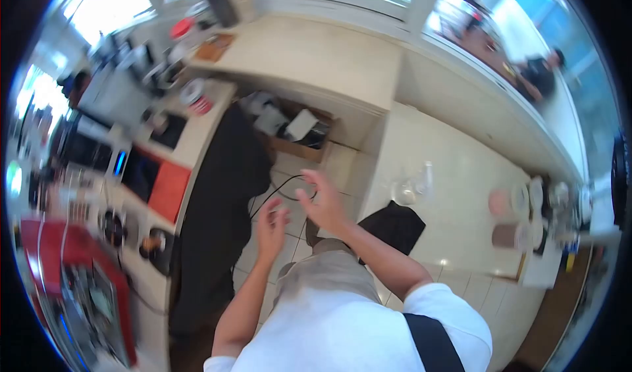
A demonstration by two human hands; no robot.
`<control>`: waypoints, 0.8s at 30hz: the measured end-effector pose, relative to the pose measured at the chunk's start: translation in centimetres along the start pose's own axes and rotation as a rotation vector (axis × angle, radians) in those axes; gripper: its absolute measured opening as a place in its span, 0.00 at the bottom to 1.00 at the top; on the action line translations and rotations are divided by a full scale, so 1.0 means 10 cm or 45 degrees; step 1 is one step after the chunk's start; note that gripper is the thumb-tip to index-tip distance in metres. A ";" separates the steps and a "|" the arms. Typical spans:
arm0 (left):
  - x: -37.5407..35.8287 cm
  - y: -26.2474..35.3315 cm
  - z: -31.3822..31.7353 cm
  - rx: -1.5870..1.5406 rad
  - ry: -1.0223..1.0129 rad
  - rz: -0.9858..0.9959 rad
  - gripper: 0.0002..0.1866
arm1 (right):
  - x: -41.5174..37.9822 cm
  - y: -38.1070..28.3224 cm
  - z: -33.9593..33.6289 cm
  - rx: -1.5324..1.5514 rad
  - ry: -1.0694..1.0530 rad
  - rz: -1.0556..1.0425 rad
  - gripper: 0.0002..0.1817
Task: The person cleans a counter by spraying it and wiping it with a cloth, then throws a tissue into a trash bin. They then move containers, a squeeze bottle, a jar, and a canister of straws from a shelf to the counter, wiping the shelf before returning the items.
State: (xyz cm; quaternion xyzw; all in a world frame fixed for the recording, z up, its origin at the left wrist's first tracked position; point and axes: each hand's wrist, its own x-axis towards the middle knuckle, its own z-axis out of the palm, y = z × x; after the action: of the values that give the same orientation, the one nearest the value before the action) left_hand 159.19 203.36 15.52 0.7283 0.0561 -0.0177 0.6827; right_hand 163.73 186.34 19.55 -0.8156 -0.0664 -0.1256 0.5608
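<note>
Both of my hands are raised in front of my body, above the tiled floor. My left hand (270,226) has its fingers apart and slightly curled, with nothing in it. My right hand (321,204) is a little higher and to the right, fingers spread, also holding nothing. The two hands do not touch. Behind them a thin black cable (282,186) loops near the floor. A black cloth (220,207) hangs along the left counter. Another black cloth (394,228) lies over the edge of the light table on the right, close to my right forearm.
A red coffee machine (79,286) and a red mat (169,191) are on the left counter (201,132). A cardboard box (306,149) sits below the back counter. Clear glassware (408,191) and jars (510,236) stand on the right table (454,155). A person (536,76) is beyond the window.
</note>
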 end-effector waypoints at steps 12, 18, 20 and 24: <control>1.56 0.36 0.17 -0.199 -0.261 -0.119 0.23 | -0.04 0.05 -0.20 -0.093 0.231 0.398 0.22; 2.27 0.78 0.17 -0.232 -0.411 0.150 0.17 | 0.26 -0.05 -0.08 -0.278 0.338 0.402 0.21; 2.51 0.97 0.04 -0.250 -0.320 0.265 0.18 | 0.53 -0.20 0.02 -0.278 0.383 0.352 0.21; 2.90 1.14 -0.33 -0.438 -0.103 0.349 0.19 | 1.28 -0.44 0.22 -0.326 0.300 0.168 0.21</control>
State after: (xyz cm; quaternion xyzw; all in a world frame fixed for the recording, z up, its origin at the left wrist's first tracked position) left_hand 189.04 207.62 24.10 0.6007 -0.0687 0.0560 0.7945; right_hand 175.19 189.57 26.33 -0.8627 0.0698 -0.1907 0.4632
